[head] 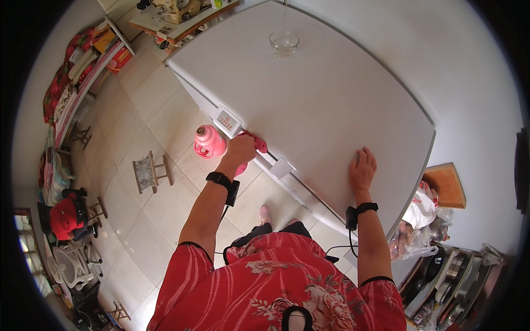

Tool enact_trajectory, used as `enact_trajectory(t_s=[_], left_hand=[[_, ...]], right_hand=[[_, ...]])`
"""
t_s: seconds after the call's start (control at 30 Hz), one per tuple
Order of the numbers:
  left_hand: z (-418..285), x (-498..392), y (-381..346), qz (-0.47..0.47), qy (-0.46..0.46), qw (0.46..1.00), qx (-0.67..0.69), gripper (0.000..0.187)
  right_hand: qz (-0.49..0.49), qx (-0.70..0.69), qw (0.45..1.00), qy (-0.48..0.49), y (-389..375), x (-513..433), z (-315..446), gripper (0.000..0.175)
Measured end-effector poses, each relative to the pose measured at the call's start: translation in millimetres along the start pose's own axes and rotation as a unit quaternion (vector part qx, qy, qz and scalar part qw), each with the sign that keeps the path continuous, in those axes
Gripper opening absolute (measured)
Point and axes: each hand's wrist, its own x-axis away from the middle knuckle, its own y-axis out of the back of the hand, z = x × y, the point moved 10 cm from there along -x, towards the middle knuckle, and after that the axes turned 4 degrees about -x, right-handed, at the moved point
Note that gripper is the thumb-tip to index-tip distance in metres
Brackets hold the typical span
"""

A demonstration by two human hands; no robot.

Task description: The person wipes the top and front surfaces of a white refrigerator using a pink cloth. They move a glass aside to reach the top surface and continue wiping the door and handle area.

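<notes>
A white chest freezer [314,107] with a closed lid lies before me. My left hand [242,151] grips a red cloth [259,144] at the lid's front edge, between a badge bearing writing [227,120] and the pale handle piece [281,168]. Part of the cloth hangs below the hand; the fingers' far side is hidden. My right hand [362,169] rests palm down on the lid towards its right end, fingers slightly apart, with nothing in it. A clear glass bowl [284,43] stands near the lid's far end.
A pink thermos flask [210,142] and a small folding stool [151,171] stand on the tiled floor, left of the freezer. At the right are plastic bags [420,209], a wooden board [445,186] and a rack of pans [447,277]. A sewing machine [180,9] stands at the top left.
</notes>
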Motion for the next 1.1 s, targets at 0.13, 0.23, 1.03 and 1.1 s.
enact_trajectory(t_s=[0.13, 0.23, 1.03, 1.1], left_hand=[[-19.4, 13.4, -6.5, 0.035, -0.010, 0.999, -0.008, 0.018], [-52.4, 27.4, -18.7, 0.029, -0.072, 0.997, -0.023, 0.018], [41.6, 40.7, -1.0, -0.173, -0.149, 0.974, 0.008, 0.062], [37.3, 45.7, -0.7, -0.221, -0.143, 0.961, 0.082, 0.060]], right_hand=[[-0.004, 0.011, 1.000, -0.001, -2.5, 1.5, -0.3, 0.030], [-0.001, 0.009, 1.000, -0.006, -4.1, 2.0, -3.2, 0.031], [-0.004, -0.011, 1.000, 0.020, 0.6, 5.5, -6.8, 0.032], [0.015, -0.017, 1.000, 0.017, -2.0, 6.7, -5.7, 0.033]])
